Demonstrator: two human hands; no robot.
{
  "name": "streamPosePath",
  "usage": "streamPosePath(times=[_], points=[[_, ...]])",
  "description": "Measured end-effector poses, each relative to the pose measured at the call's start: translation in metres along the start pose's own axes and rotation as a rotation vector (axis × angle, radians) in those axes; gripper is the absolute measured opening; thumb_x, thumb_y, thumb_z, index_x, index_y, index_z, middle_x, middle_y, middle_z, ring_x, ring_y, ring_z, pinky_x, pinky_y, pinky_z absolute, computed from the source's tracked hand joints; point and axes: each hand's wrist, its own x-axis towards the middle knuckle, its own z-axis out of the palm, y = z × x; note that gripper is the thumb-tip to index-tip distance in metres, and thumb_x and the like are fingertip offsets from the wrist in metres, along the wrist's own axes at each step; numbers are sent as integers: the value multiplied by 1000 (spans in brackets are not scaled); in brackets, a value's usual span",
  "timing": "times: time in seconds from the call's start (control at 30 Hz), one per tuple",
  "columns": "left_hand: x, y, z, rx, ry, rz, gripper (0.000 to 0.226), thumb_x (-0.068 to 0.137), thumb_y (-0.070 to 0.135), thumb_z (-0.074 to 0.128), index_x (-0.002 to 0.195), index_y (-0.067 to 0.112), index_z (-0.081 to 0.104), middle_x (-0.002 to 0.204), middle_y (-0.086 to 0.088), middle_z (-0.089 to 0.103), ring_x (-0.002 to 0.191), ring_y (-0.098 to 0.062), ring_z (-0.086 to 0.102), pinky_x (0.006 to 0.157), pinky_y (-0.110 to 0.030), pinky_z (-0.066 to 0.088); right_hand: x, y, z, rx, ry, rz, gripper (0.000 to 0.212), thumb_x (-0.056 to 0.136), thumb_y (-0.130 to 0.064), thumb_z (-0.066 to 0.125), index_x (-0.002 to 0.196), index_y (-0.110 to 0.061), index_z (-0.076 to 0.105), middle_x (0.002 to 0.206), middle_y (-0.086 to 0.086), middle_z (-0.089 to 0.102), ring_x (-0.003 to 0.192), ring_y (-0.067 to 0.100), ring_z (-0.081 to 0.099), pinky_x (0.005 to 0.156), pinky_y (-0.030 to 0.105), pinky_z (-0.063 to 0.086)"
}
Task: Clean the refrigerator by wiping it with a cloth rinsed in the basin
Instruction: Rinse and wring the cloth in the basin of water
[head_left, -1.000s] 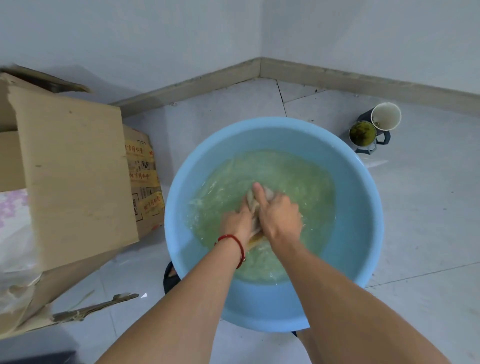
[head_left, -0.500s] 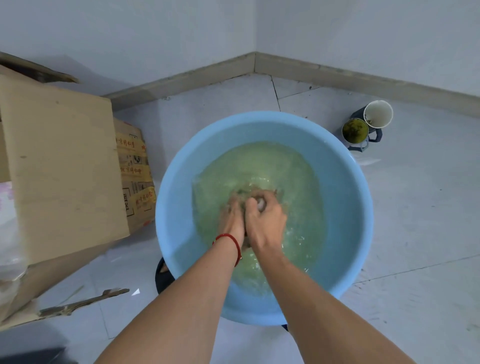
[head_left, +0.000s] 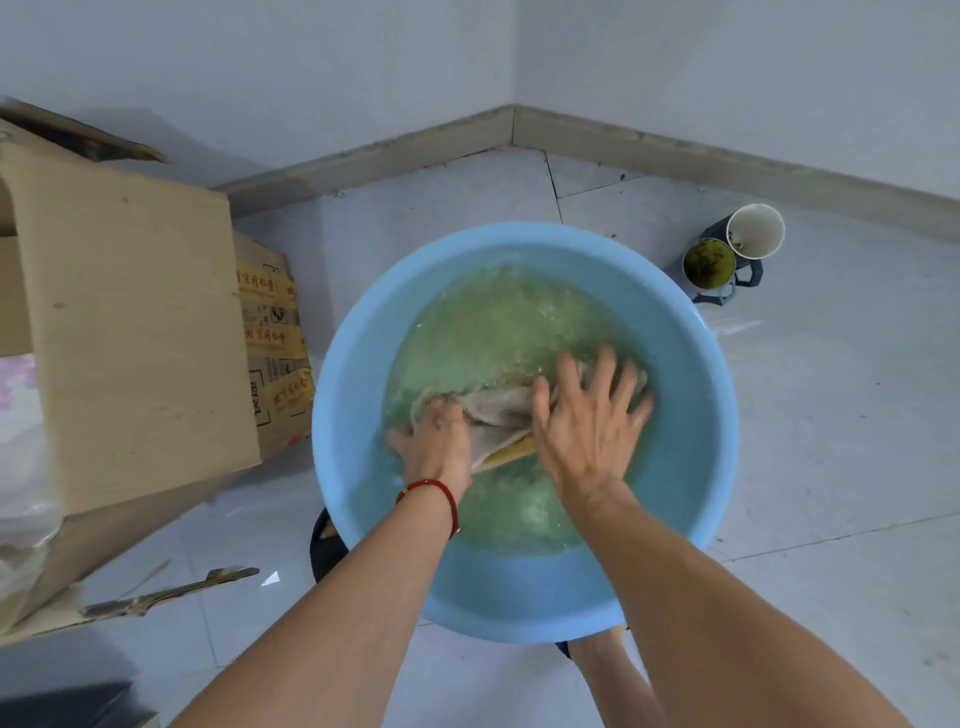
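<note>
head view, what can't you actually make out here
- Refrigerator: nowhere in the head view.
- Cloth: its ends lie under the left hand and right hand; cloudy green water blurs its outline.
- Basin bottom: hidden by that water.
- Cardboard box: cut off by the left edge.

I saw the blue basin (head_left: 524, 597) on the tiled floor, holding greenish water. My left hand (head_left: 436, 441) gripped one end of the cloth (head_left: 498, 410) while my right hand (head_left: 587, 421) pressed flat on it with fingers spread. A cardboard box (head_left: 135, 332) stood just left of the basin
</note>
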Motion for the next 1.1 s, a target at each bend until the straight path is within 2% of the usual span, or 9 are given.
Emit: streamPosePath(times=[0.13, 0.23, 0.33, 0.47, 0.57, 0.67, 0.8, 0.93, 1.1], points=[[6, 12, 24, -70, -103, -69, 54, 93, 57, 32, 105, 19, 69, 124, -15, 68, 114, -34, 63, 103, -52, 51, -21, -35, 3, 701, -230, 213, 42, 94, -43, 39, 126, -24, 61, 131, 13, 50, 115, 36, 51, 100, 42, 43], [22, 3, 40, -220, -192, -191, 69, 67, 76, 43, 85, 18, 74, 98, -11, 77, 92, -30, 72, 93, -51, 58, -22, -56, -15, 1102, -312, 430, 13, 95, -35, 59, 101, -28, 68, 103, -1, 69, 99, 23, 64, 82, 28, 45], [13, 8, 38, -253, -227, -178, 48, 82, 62, 59, 76, 16, 72, 83, -8, 75, 82, -28, 69, 82, -44, 59, -16, -53, -21, 1023, -273, 406, 26, 89, -49, 67, 94, -23, 71, 91, -1, 73, 89, 23, 67, 78, 29, 50], [-9, 9, 28, -99, -279, -47, 70, 76, 74, 59, 109, 15, 73, 102, -6, 78, 95, -25, 75, 95, -46, 59, 7, -25, -20, 454, -334, 158, 54, 103, -63, 39, 106, -18, 68, 109, 20, 72, 105, 43, 66, 91, 44, 50], [-23, 8, 9, -140, -199, -3, 60, 60, 66, 74, 100, 21, 71, 95, -2, 79, 89, -24, 76, 87, -47, 62, 22, -7, -18, 190, -223, 19, 47, 108, -53, 29, 118, -16, 58, 121, 19, 62, 113, 43, 60, 86, 48, 49], [-16, 10, -5, -229, -100, -120, 39, 71, 61, 57, 99, 34, 62, 113, 0, 69, 101, -29, 69, 81, -53, 62, 15, 1, -10, 64, -60, 68, 36, 104, -46, 37, 124, -21, 53, 130, 15, 46, 118, 38, 45, 87, 51, 43], [35, -20, 27, -217, -154, -148, 63, 75, 75, 30, 108, 32, 63, 124, -10, 68, 103, -30, 66, 91, -61, 56, -10, -22, 0, 488, -223, 143, 50, 91, -37, 31, 132, -22, 55, 140, 13, 45, 120, 38, 42, 103, 51, 40], [18, 1, 42, -320, -203, -265, 67, 88, 74, 40, 99, 17, 73, 101, -9, 77, 91, -28, 72, 91, -44, 59, -25, -49, -12, 1143, -229, 464, 37, 79, -36, 45, 99, -30, 75, 99, -7, 72, 102, 21, 65, 95, 36, 52], [0, 7, 34, -270, -210, -198, 41, 95, 48, 58, 73, 13, 66, 82, -11, 73, 84, -32, 71, 74, -39, 60, -33, -51, -31, 962, -148, 398, 39, 91, -44, 61, 64, -16, 58, 58, -2, 59, 61, 21, 53, 61, 31, 46]])
